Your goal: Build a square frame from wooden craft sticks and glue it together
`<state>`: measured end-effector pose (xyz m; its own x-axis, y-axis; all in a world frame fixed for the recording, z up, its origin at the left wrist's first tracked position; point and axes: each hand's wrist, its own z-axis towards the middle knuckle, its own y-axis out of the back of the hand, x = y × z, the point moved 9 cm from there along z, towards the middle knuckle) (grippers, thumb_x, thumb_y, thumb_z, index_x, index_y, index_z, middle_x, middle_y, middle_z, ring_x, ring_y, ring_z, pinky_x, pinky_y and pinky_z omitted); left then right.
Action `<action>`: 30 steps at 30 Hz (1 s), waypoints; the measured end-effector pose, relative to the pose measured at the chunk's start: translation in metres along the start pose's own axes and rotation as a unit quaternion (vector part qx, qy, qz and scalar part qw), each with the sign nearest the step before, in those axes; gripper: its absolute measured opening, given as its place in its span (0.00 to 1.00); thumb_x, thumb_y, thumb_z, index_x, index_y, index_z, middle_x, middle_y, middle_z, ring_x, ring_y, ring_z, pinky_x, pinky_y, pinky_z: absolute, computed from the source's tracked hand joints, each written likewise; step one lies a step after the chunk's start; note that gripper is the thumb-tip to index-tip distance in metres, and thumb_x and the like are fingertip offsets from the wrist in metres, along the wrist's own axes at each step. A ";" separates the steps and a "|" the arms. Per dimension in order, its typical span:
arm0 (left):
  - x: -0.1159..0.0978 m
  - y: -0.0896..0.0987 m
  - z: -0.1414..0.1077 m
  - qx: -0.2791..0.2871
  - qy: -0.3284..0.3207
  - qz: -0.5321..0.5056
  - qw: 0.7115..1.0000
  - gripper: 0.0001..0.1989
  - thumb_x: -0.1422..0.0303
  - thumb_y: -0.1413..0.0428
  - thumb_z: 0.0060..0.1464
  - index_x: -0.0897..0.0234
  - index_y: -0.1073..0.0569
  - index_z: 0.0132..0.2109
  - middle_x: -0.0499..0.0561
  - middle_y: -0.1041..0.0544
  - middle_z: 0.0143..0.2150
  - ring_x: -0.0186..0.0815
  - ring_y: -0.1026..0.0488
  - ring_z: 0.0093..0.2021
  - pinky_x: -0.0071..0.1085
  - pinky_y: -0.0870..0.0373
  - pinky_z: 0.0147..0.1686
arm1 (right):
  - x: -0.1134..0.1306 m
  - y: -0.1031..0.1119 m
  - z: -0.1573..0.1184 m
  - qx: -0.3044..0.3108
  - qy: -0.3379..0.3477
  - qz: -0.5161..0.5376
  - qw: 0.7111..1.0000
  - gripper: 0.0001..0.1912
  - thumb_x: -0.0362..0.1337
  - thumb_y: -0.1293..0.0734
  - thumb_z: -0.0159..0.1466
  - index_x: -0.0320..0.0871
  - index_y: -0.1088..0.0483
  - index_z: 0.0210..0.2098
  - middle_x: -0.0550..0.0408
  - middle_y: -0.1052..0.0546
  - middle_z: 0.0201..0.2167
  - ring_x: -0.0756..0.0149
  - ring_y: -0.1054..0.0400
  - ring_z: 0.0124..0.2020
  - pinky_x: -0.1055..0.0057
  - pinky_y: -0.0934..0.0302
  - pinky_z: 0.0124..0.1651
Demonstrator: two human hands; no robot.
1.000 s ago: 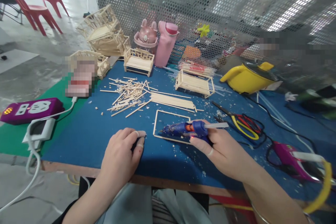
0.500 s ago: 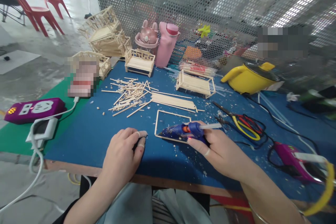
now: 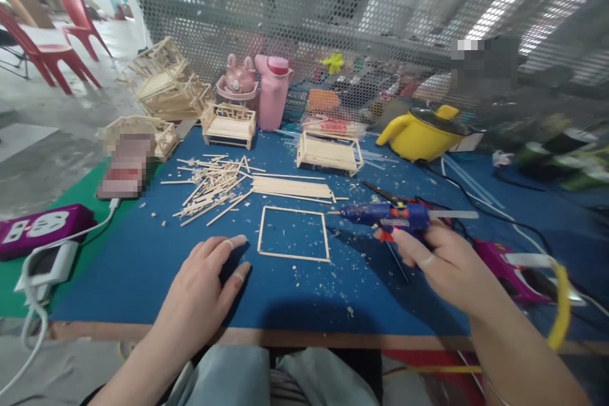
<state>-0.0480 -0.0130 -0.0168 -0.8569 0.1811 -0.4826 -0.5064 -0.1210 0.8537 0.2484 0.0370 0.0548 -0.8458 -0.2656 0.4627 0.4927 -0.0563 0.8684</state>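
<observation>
A rectangular frame of thin wooden sticks (image 3: 294, 258) lies flat on the blue table mat (image 3: 190, 292). My right hand (image 3: 431, 254) grips a blue hot glue gun (image 3: 385, 216) with a clear glue stick poking from its back. Its nozzle points left, close to the frame's upper right corner. My left hand (image 3: 204, 279) rests on the mat left of the frame, fingers apart and nothing in them. Behind the frame lie a row of parallel sticks (image 3: 291, 188) and a messy heap of short sticks (image 3: 219, 184).
Small wooden stick benches (image 3: 229, 125) and a bed-like piece (image 3: 330, 153) stand farther back, by a pink bottle (image 3: 273, 95). A yellow pot (image 3: 421, 136) is at right, with cables. A phone (image 3: 126, 165) and a purple power strip (image 3: 45, 228) lie left.
My right hand has moved the glue gun from the frame's lower left corner up and to the right, off the frame. My left hand's fingers have spread. The view has shifted right.
</observation>
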 end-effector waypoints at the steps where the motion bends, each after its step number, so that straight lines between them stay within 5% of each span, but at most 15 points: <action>1: -0.002 0.001 0.001 0.002 -0.011 -0.001 1.000 0.18 0.62 0.51 0.56 0.59 0.34 0.53 0.53 0.29 0.48 0.42 0.33 0.50 0.41 0.34 0.49 | -0.005 0.006 0.002 -0.021 0.000 -0.005 1.000 0.17 0.49 0.43 0.64 0.47 0.28 0.39 0.51 0.23 0.36 0.52 0.29 0.40 0.58 0.34 0.41; 7: -0.022 0.007 0.020 0.007 -0.075 0.027 0.997 0.24 0.57 0.48 0.53 0.57 0.37 0.56 0.54 0.32 0.54 0.44 0.36 0.54 0.42 0.35 0.51 | -0.020 0.028 0.058 -0.103 0.026 -0.128 0.986 0.21 0.45 0.43 0.64 0.43 0.35 0.52 0.46 0.25 0.44 0.47 0.31 0.45 0.56 0.37 0.42; 11: -0.037 0.017 0.057 0.006 -0.102 0.030 0.994 0.23 0.55 0.50 0.54 0.60 0.35 0.54 0.55 0.30 0.52 0.43 0.34 0.53 0.43 0.37 0.52 | -0.012 0.000 0.131 -0.050 0.110 -0.208 0.971 0.23 0.43 0.44 0.65 0.44 0.41 0.58 0.46 0.31 0.54 0.49 0.35 0.51 0.55 0.41 0.49; 14: -0.037 0.019 0.088 0.006 -0.109 0.014 0.994 0.20 0.56 0.53 0.57 0.63 0.32 0.50 0.56 0.27 0.47 0.41 0.30 0.47 0.40 0.33 0.48 | -0.015 -0.023 0.161 0.024 0.087 -0.227 0.970 0.25 0.45 0.43 0.64 0.43 0.42 0.59 0.42 0.30 0.53 0.47 0.35 0.49 0.52 0.41 0.47; 16: -0.031 0.015 0.100 0.012 -0.108 0.001 0.994 0.19 0.56 0.55 0.58 0.63 0.30 0.48 0.55 0.25 0.45 0.40 0.28 0.44 0.38 0.32 0.45 | -0.006 -0.019 0.153 -0.003 0.091 -0.220 0.971 0.29 0.45 0.41 0.62 0.41 0.45 0.60 0.39 0.32 0.54 0.44 0.37 0.50 0.49 0.43 0.48; 19: -0.032 0.001 0.098 0.051 -0.151 0.003 0.987 0.24 0.54 0.51 0.55 0.63 0.33 0.53 0.57 0.27 0.49 0.42 0.31 0.49 0.40 0.34 0.49 | 0.014 -0.005 0.106 -0.074 0.137 -0.152 0.976 0.30 0.40 0.38 0.60 0.43 0.47 0.61 0.42 0.35 0.56 0.47 0.40 0.54 0.51 0.46 0.54; 23: -0.057 -0.020 0.077 0.100 -0.228 0.057 0.967 0.42 0.46 0.45 0.44 0.60 0.45 0.63 0.59 0.38 0.61 0.51 0.47 0.62 0.56 0.52 0.59 | 0.010 -0.036 0.046 0.078 0.117 0.012 0.990 0.33 0.41 0.33 0.55 0.48 0.46 0.58 0.51 0.30 0.46 0.61 0.34 0.43 0.64 0.39 0.46; 27: -0.085 -0.040 0.070 0.118 -0.253 0.102 0.955 0.45 0.46 0.45 0.43 0.60 0.49 0.64 0.60 0.40 0.63 0.54 0.53 0.65 0.64 0.68 0.58 | 0.000 -0.058 0.031 0.105 0.092 0.052 0.989 0.10 0.36 0.37 0.58 0.44 0.34 0.40 0.57 0.30 0.31 0.69 0.36 0.31 0.71 0.40 0.36; 30: -0.093 -0.049 0.071 0.126 -0.256 0.110 0.952 0.45 0.48 0.45 0.43 0.60 0.51 0.65 0.61 0.39 0.62 0.54 0.52 0.65 0.65 0.72 0.57 | 0.005 -0.070 0.033 0.123 0.127 0.066 0.982 0.05 0.34 0.36 0.58 0.43 0.32 0.35 0.57 0.31 0.28 0.70 0.37 0.30 0.72 0.41 0.36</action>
<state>0.0639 0.0451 0.0000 -0.7479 0.6379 -0.1837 -0.2262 0.0153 0.9740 0.2027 0.0711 0.0022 -0.6843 -0.4885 0.5414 0.5040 0.2197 0.8353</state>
